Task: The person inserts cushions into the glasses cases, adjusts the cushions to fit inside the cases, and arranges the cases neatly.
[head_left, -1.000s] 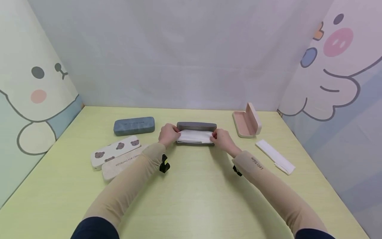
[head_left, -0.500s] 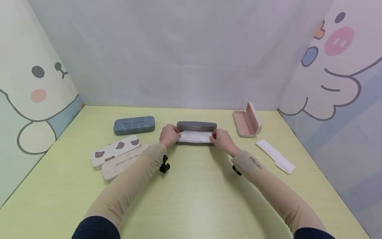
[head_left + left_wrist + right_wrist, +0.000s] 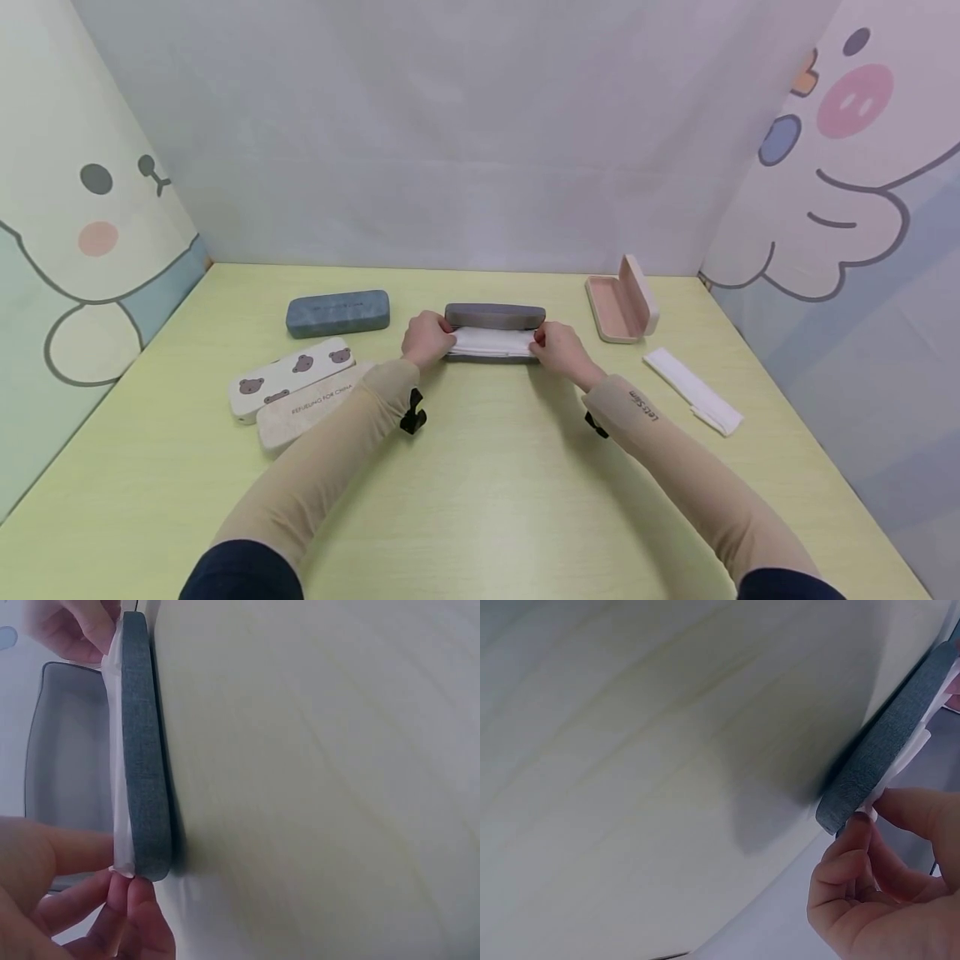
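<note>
Case [image 3: 145,742], blue only in wrist views

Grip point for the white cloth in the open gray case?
Probably its two short ends, one hand from each side: the white cloth lies lengthwise along the gray case, its edge exposed, and the left hand and right hand each pinch an end.

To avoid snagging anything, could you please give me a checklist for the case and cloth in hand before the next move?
1. Lid of the gray case raised: ok.
2. Left hand pinching one end of the white cloth: ok.
3. Right hand pinching the other end: ok.
4. Cloth fully inside the case: not ok, some sticks out at the front.
5. Anything beneath the cloth: cannot tell, hidden.
6. Other white cloth apart from the case: ok.
</note>
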